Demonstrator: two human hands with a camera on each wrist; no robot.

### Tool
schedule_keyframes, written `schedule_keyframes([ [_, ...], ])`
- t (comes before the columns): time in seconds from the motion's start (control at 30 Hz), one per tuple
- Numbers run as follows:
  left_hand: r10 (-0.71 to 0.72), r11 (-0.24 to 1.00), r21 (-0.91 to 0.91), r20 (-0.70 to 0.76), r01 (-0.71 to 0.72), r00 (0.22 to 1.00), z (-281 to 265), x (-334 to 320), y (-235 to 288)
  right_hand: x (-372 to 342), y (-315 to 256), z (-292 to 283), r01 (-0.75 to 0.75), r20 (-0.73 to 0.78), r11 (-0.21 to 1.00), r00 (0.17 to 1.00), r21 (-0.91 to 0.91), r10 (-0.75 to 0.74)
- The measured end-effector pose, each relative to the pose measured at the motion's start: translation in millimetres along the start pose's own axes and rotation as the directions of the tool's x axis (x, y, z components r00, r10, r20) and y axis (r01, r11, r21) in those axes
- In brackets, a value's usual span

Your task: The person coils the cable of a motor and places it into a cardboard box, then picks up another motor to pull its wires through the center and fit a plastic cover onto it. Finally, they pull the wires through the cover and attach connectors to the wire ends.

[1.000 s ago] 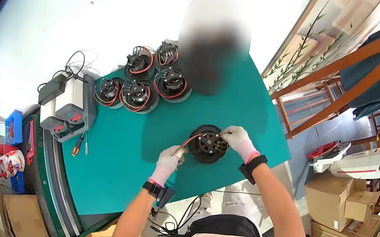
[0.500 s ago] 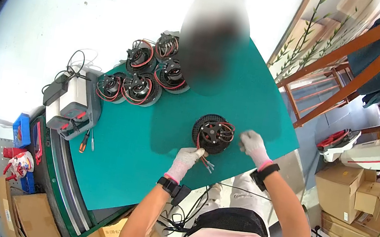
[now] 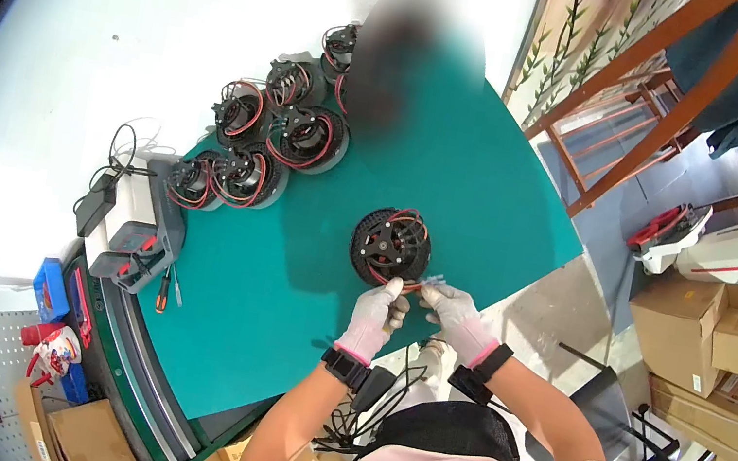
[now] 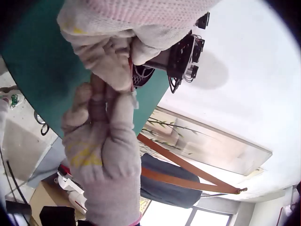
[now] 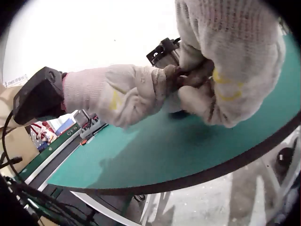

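A black wheel-like part with red wires lies on the green mat near its front edge. Both hands wear white gloves. At the wheel's near side, the left hand pinches the wire bundle between thumb and fingers. The right hand pinches the same bundle close to its pale tips. In the left wrist view the fingertips of the left hand and the right hand meet around a red wire. Fingers hide most of the wires in the right wrist view.
Several similar wired wheels stand at the mat's back left. Left of them is a grey and white device, with an orange screwdriver beside it. A blurred patch covers the mat's far end. Cardboard boxes and a wooden chair are at the right.
The right hand has come off the wheel's right side, moved to the near side and taken hold of the wires beside the left hand. The left hand has shifted right; the head view has shifted.
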State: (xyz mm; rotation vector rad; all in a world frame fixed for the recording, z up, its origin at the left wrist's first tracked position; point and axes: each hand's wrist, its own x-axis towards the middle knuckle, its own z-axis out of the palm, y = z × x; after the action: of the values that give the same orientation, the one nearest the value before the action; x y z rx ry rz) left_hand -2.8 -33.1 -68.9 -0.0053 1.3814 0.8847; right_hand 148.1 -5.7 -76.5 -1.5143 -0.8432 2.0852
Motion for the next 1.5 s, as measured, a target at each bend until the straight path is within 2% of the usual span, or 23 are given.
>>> schedule_keyframes([
  [0.07, 0.015, 0.993, -0.118, 0.008, -0.014, 1.000, 0, 5, -3, -6, -5, 2, 0.030, 0.000, 1.000, 1.000, -0.002, -0.030],
  [0.17, 0.000, 0.991, -0.134, -0.060, -0.008, 0.998, 15, -6, 1, -5, -3, 6, 0.100, 0.001, 0.995, 0.995, 0.025, -0.100],
  [0.27, -0.009, 0.991, -0.133, -0.098, -0.004, 0.995, 24, -8, 0, -3, -2, 9, 0.118, -0.092, 0.993, 0.989, 0.011, -0.117],
  [0.33, -0.023, 0.994, -0.111, 0.004, 0.023, 1.000, 27, -3, -5, 2, -7, 12, 0.272, -0.213, 0.957, 0.945, 0.098, -0.247],
  [0.37, -0.010, 0.997, -0.083, -0.015, 0.008, 1.000, 28, 4, -12, 3, -10, 12, 0.272, -0.214, 0.957, 0.945, 0.100, -0.247],
  [0.43, -0.011, 0.993, -0.115, -0.022, 0.008, 1.000, 36, 4, -11, 1, -22, 13, 0.147, -0.183, 0.951, 0.978, 0.273, -0.099],
  [0.53, -0.023, 0.988, -0.155, -0.028, 0.019, 0.999, 41, 9, -9, 4, -27, 15, 0.186, -0.209, 0.941, 0.970, 0.283, -0.128],
  [0.57, -0.038, 0.985, -0.169, 0.013, 0.040, 0.999, 40, 14, -10, 4, -29, 15, 0.183, -0.210, 0.940, 0.970, 0.287, -0.125],
  [0.63, -0.055, 0.982, -0.176, 0.049, 0.063, 0.997, 41, 15, -8, 1, -40, 18, 0.046, -0.158, 0.890, 0.987, 0.453, 0.029],
  [0.77, -0.017, 0.989, -0.146, 0.059, 0.026, 0.998, 46, 16, -8, 10, -47, 18, 0.035, -0.212, 0.875, 0.974, 0.482, 0.077],
  [0.87, -0.030, 0.987, -0.158, 0.088, 0.043, 0.996, 52, 20, -11, 14, -52, 13, 0.020, -0.194, 0.913, 0.979, 0.408, 0.066],
  [0.93, -0.038, 0.980, -0.194, 0.094, 0.056, 0.995, 61, 21, -9, 28, -51, 12, 0.105, -0.244, 0.964, 0.969, 0.245, -0.043],
  [0.97, -0.060, 0.978, -0.195, 0.092, 0.077, 0.994, 64, 20, -8, 35, -51, 10, 0.107, -0.243, 0.963, 0.969, 0.246, -0.045],
  [1.03, -0.048, 0.984, -0.161, 0.131, 0.069, 0.990, 65, 16, -4, 47, -52, 3, 0.177, -0.190, 0.984, 0.967, 0.017, -0.171],
  [1.07, -0.048, 0.985, -0.160, 0.132, 0.069, 0.990, 60, 10, -3, 54, -51, 0, 0.177, -0.191, 0.984, 0.967, 0.018, -0.171],
  [1.13, -0.021, 1.000, 0.016, 0.294, 0.017, 0.956, 43, -5, 4, 64, -53, -4, 0.262, -0.091, 0.963, 0.960, -0.062, -0.266],
  [1.2, -0.071, 0.991, 0.133, 0.317, 0.029, 0.946, 13, -14, 9, 63, -61, -5, 0.237, -0.087, 0.964, 0.965, -0.125, -0.248],
  [1.27, -0.021, 0.987, 0.157, 0.180, -0.008, 0.983, -23, -14, 16, 63, -67, -5, 0.268, -0.039, 0.931, 0.957, -0.246, -0.286],
  [1.33, 0.151, 0.986, 0.079, -0.054, -0.146, 0.987, -53, -4, 23, 60, -72, -5, 0.268, -0.022, 0.924, 0.958, -0.271, -0.285],
  [1.37, 0.223, 0.974, 0.045, -0.048, -0.221, 0.974, -74, 5, 26, 58, -74, -6, 0.269, -0.004, 0.916, 0.959, -0.299, -0.283],
  [1.4, 0.222, 0.974, 0.045, -0.051, -0.220, 0.974, -69, 4, 31, 57, -76, -6, 0.268, -0.002, 0.916, 0.960, -0.297, -0.281],
  [1.47, 0.540, 0.806, 0.334, -0.075, -0.489, 0.839, -43, 1, 47, 56, -79, -9, 0.163, 0.028, 0.947, 0.986, -0.278, -0.162],
  [1.5, 0.601, 0.706, 0.419, 0.073, -0.571, 0.796, -34, 0, 53, 57, -80, -10, 0.154, 0.028, 0.946, 0.988, -0.287, -0.152],
])
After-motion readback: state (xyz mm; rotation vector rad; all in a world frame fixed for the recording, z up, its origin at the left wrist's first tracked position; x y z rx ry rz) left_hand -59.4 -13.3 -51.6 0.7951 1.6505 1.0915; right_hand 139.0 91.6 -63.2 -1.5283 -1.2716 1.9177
